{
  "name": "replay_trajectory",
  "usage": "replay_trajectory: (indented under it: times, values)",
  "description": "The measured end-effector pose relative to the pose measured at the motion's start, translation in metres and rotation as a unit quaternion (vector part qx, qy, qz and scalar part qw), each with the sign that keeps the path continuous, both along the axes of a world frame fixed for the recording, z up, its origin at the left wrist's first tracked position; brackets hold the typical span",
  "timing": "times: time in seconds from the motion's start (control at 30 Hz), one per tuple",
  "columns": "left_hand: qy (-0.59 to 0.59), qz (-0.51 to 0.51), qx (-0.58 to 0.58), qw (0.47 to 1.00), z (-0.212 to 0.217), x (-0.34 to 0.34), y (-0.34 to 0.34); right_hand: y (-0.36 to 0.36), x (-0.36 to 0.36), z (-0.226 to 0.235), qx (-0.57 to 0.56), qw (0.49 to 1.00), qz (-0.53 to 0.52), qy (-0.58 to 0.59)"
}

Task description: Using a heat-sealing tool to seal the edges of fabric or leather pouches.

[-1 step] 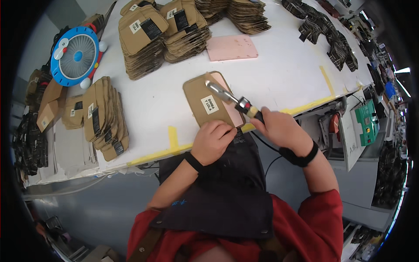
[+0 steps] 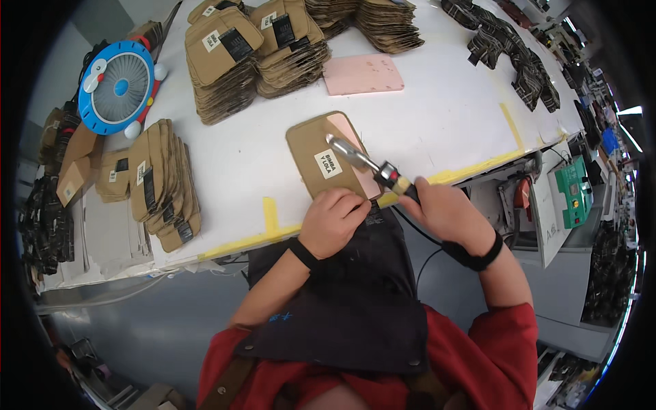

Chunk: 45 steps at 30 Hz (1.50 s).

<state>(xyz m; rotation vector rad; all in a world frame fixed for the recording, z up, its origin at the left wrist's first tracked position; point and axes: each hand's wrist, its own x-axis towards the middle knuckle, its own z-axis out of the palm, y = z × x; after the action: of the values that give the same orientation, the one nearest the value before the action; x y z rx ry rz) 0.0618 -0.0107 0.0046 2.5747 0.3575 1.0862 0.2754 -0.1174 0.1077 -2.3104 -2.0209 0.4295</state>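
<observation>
Centrally, at the near edge of the white surface (image 2: 225,164), the left hand (image 2: 333,222) lay curled with knuckles up, fingers pressed on the near end of a flat brown card package (image 2: 321,158). The right hand (image 2: 444,213) was closed in a full grip around the handle of a metal-tipped corded tool (image 2: 365,164), whose silver tip rested on the package's upper part. The package lay flat, bearing a small white rectangular label at its middle; a pink sheet showed along its right edge. A separate pink pad (image 2: 362,74) lay farther back. Stacks of like brown packages (image 2: 236,58), each with white label and black band, stood at the far left; another pile (image 2: 164,184) leaned at the left edge. Yellow tape (image 2: 270,213) marked the near border. A blue round fan (image 2: 117,87) lay at the far left corner.
</observation>
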Motion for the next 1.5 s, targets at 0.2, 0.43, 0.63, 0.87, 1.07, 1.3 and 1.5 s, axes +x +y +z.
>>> replay_trajectory:
  times: [0.2,0.43,0.63,0.87,1.07,1.3,1.5]
  values:
    - [-0.007,-0.007,0.013,1.000,-0.001,0.001,-0.002,-0.059,-0.012,0.029,-0.082,0.996,-0.028,0.002]
    - [-0.009,-0.016,0.011,1.000,-0.001,0.006,-0.003,0.029,-0.005,-0.019,0.068,0.998,-0.014,0.006]
    - [-0.029,-0.006,0.009,1.000,-0.003,0.004,0.000,0.022,-0.042,-0.013,-0.020,0.990,-0.067,0.126]
    - [-0.033,-0.015,0.010,0.999,-0.003,0.003,0.000,-0.058,-0.073,-0.004,-0.065,0.986,-0.122,0.088]
    - [-0.039,-0.016,0.010,0.999,-0.002,0.002,-0.001,0.021,-0.049,-0.012,-0.007,0.990,-0.088,0.111]
    - [-0.052,-0.016,0.008,0.998,-0.006,0.004,0.001,0.041,-0.048,-0.014,-0.007,0.987,-0.092,0.134]
    - [-0.032,-0.024,0.010,0.999,-0.006,0.000,0.001,-0.052,-0.070,-0.011,-0.057,0.983,-0.144,0.100]
